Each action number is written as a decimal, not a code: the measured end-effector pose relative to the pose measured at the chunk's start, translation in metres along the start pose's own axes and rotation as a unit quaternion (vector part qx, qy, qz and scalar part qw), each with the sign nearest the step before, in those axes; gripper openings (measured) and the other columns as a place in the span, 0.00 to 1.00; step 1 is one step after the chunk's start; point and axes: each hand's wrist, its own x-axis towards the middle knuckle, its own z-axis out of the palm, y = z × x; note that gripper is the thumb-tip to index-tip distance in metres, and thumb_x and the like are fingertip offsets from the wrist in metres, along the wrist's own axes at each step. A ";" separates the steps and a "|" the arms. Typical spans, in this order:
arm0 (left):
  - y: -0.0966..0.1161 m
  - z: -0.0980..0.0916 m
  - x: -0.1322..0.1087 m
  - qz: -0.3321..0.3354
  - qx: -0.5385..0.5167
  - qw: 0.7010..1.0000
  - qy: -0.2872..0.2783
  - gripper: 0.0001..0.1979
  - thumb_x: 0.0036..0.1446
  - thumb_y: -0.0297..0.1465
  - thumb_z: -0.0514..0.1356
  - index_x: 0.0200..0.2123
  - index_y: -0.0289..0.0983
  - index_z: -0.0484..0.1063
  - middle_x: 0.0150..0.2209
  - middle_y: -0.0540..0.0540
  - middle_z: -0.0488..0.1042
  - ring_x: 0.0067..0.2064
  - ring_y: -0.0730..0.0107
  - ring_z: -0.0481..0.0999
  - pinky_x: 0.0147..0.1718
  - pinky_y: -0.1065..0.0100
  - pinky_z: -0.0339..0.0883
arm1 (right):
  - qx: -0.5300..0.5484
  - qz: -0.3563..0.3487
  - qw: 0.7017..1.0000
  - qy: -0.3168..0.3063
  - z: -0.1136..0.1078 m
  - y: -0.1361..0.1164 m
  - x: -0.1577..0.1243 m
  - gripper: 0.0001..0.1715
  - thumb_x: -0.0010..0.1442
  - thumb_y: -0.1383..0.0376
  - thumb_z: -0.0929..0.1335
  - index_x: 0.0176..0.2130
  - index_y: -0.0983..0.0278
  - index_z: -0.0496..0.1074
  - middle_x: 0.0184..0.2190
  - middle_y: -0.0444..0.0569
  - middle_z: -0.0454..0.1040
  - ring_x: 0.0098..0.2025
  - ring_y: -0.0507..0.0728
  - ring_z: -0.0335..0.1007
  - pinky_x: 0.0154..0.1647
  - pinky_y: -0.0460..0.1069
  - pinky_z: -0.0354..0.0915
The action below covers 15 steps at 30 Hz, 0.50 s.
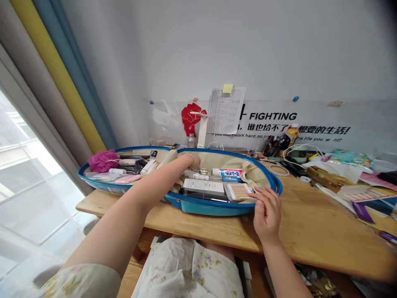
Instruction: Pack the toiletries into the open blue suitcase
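An open blue suitcase (214,210) with a beige lining lies on the wooden table, both halves spread. My left hand (194,162) reaches into its right half with closed, mostly hidden fingers, beside a small clear-and-white bottle (203,171); what they hold I cannot make out. Over the right front rim rests my right hand (267,211), its fingers stretched, the tips near a pack of cotton swabs (239,192). Around them in this half are a white box with printed text (203,186), a toothpaste box (228,172), a blue bottle (232,179) and a white tube (196,175).
The suitcase's left half holds a purple bath puff (103,160) and several toiletries. Behind stands a white desk lamp (202,130). Rightward on the table are a tape roll (278,170), a yellow-labelled bottle (293,133), cables and papers. A curtain (58,74) hangs at left.
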 end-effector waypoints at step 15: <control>-0.039 0.014 -0.019 -0.018 0.007 1.000 -0.017 0.16 0.63 0.37 0.58 0.51 0.36 0.69 0.52 0.42 0.71 0.49 0.62 0.73 0.47 0.55 0.71 | -0.002 0.001 1.000 0.002 0.000 -0.002 0.002 0.15 0.64 0.66 0.59 0.38 0.61 0.74 0.43 0.52 0.75 0.56 0.62 0.64 0.59 0.64 0.58</control>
